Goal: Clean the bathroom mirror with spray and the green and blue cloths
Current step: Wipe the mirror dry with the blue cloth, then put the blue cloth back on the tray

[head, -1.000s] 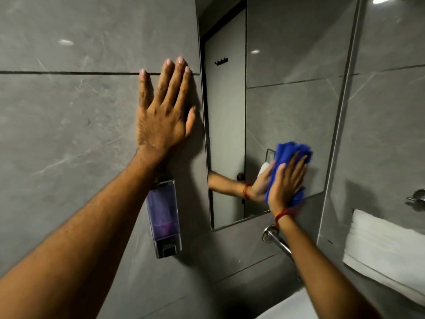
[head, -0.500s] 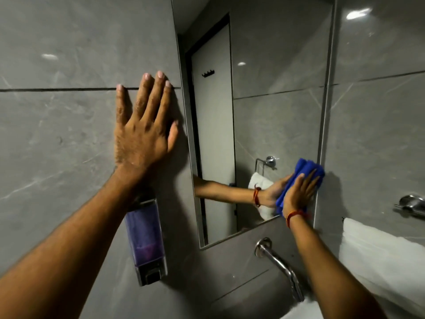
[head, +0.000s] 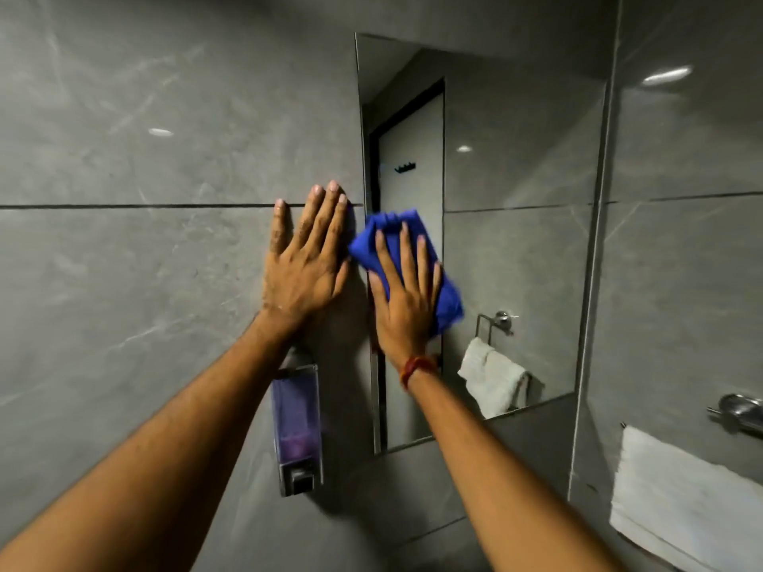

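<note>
A tall frameless mirror hangs on the grey tiled wall. My right hand lies flat on a folded blue cloth and presses it against the mirror's left edge, at mid height. My left hand rests flat on the wall tile just left of the mirror, fingers spread, holding nothing. The two hands are almost side by side. No green cloth and no spray bottle are in view.
A clear soap dispenser with purple liquid is fixed to the wall below my left hand. A white towel hangs on the right wall under a chrome fitting. The mirror reflects a door and a towel ring.
My right hand has swept the blue cloth from the mirror's lower right corner up and left to its left edge. The view has shifted; my left hand stays on the wall.
</note>
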